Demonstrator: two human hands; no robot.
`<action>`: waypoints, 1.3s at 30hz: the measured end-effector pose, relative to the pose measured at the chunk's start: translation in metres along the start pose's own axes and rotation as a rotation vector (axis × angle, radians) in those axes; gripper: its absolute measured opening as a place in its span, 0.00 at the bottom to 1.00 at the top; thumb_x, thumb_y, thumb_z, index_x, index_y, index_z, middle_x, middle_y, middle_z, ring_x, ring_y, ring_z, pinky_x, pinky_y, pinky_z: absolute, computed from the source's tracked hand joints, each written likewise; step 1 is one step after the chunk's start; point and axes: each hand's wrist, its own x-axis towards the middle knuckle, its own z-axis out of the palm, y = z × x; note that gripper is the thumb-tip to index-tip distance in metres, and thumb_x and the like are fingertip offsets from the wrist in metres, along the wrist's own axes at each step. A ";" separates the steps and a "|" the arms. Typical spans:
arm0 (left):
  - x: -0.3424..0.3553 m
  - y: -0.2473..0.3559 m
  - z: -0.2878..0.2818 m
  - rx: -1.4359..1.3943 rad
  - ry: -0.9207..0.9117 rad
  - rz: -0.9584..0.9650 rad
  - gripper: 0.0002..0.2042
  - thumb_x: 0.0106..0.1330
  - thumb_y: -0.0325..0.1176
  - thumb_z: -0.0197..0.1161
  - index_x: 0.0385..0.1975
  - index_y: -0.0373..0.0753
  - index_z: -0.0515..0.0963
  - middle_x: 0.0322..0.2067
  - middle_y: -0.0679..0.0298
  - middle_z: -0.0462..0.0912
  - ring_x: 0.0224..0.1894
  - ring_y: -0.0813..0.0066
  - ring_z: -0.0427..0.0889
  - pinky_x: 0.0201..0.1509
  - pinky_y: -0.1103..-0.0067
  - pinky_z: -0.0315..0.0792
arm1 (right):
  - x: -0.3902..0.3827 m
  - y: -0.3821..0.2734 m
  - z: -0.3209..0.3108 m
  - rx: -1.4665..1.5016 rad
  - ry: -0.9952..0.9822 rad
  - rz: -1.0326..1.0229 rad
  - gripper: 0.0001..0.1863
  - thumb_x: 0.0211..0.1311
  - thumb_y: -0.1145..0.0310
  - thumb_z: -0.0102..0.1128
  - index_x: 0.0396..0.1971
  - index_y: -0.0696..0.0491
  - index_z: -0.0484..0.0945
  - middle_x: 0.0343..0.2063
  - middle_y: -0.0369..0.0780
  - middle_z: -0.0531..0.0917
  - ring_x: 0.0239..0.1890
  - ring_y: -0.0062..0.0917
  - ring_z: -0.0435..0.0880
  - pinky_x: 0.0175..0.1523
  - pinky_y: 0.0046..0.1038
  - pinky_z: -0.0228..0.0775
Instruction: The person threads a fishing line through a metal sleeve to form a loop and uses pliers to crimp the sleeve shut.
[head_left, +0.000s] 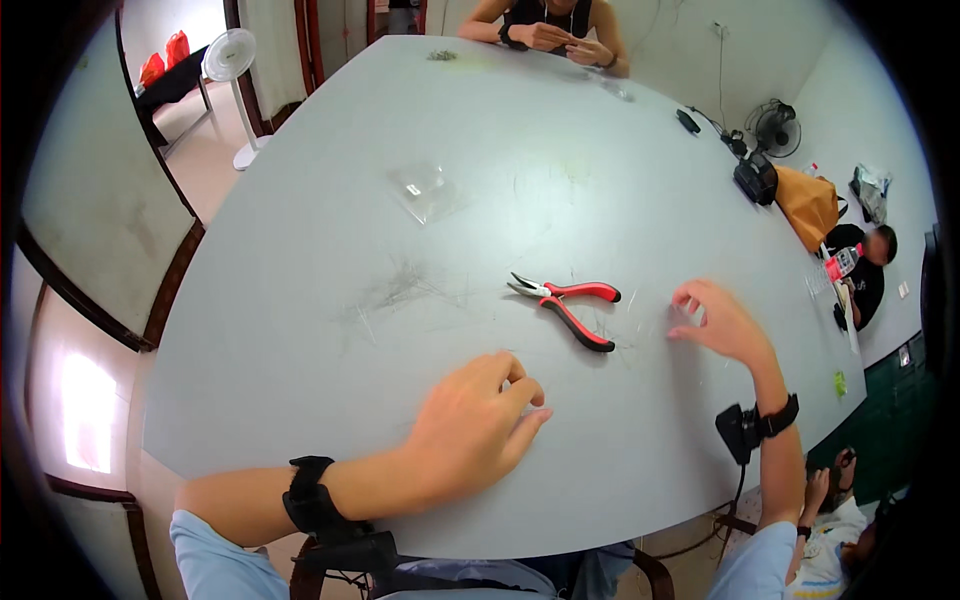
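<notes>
Red-and-black bent-nose pliers lie on the grey table, between and beyond my hands. My left hand rests low at the near middle, fingers curled in; what they may hold is hidden. My right hand, slightly blurred, is just right of the pliers, fingers curved and thumb apart, with no held thing that I can make out. A clear plastic bag lies farther back. Faint thin clear strands or scratches mark the surface left of the pliers.
A co-worker sits at the far edge, near a small pile. Along the right are black devices, an orange bag, a bottle and two more people. A white fan stands left of the table.
</notes>
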 end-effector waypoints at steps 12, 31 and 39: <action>0.001 0.003 0.004 -0.043 -0.082 -0.057 0.04 0.56 0.28 0.60 0.30 0.37 0.75 0.29 0.60 0.73 0.33 0.65 0.74 0.36 0.75 0.68 | -0.019 0.001 -0.004 0.207 -0.009 0.139 0.02 0.52 0.76 0.56 0.24 0.58 0.72 0.20 0.36 0.76 0.25 0.17 0.74 0.28 0.20 0.64; 0.001 0.002 0.000 -0.025 -0.117 -0.061 0.04 0.56 0.28 0.60 0.30 0.37 0.75 0.30 0.62 0.73 0.33 0.68 0.74 0.34 0.77 0.69 | -0.018 -0.007 -0.019 0.522 0.007 0.335 0.01 0.54 0.76 0.53 0.26 0.56 0.72 0.23 0.35 0.78 0.21 0.15 0.72 0.22 0.17 0.62; 0.002 0.005 -0.002 -0.023 -0.126 -0.037 0.05 0.56 0.28 0.60 0.30 0.36 0.75 0.30 0.62 0.73 0.31 0.68 0.73 0.33 0.77 0.69 | -0.008 -0.001 0.004 0.243 -0.074 0.080 0.02 0.51 0.74 0.57 0.25 0.55 0.75 0.22 0.32 0.75 0.25 0.14 0.71 0.27 0.18 0.62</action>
